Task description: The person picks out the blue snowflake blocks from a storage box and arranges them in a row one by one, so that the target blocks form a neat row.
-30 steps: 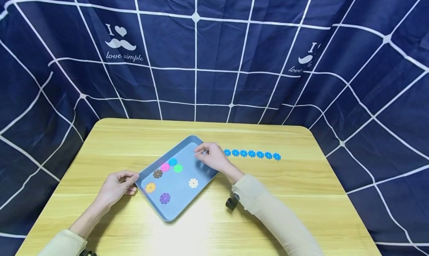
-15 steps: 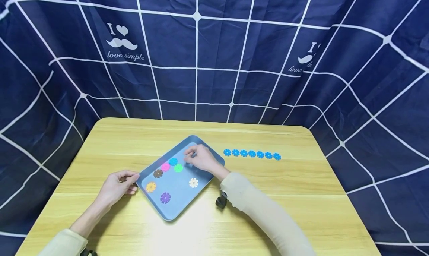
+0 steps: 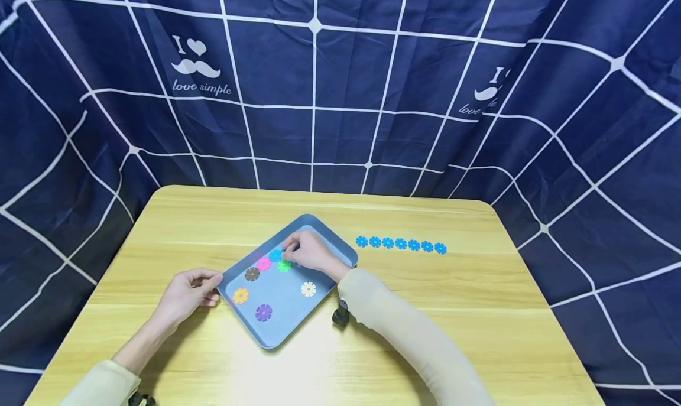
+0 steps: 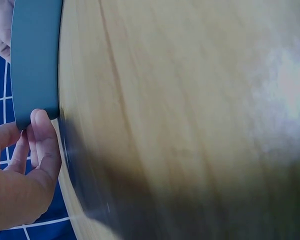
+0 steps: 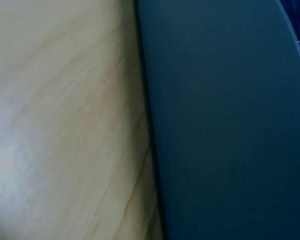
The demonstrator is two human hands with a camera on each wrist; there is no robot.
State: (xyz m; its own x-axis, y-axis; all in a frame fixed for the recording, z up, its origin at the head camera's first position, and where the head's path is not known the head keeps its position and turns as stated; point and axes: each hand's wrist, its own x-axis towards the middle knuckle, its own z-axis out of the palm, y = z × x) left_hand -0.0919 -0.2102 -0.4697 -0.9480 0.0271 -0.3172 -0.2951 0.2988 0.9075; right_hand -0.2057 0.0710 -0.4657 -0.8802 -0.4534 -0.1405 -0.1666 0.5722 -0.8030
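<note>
My left hand [image 3: 186,294] pinches the left corner of the blue-grey tray [image 3: 282,296] between thumb and fingers; the left wrist view shows the thumb against the tray's wall [image 4: 35,60]. Over the tray, my right hand [image 3: 313,253] reaches in with bent fingers. Its fingertips are right at a blue snowflake-shaped plastic disc [image 3: 273,256] and overlap the edge of a green disc [image 3: 284,266]. A pink disc [image 3: 263,264] and a brown disc [image 3: 252,274] lie beside them. In the right wrist view only the tray's side [image 5: 225,120] and tabletop show; the hand is hidden.
Also in the tray are an orange disc [image 3: 240,295], a purple disc [image 3: 263,312] and a cream disc [image 3: 308,289]. Right of the tray, several blue discs [image 3: 401,243] form a row on the wooden table [image 3: 425,329]. A dark blue curtain [image 3: 340,87] surrounds the table.
My right hand has moved left across the tray, from near its right rim to the blue and green discs. The left hand stays on the tray corner.
</note>
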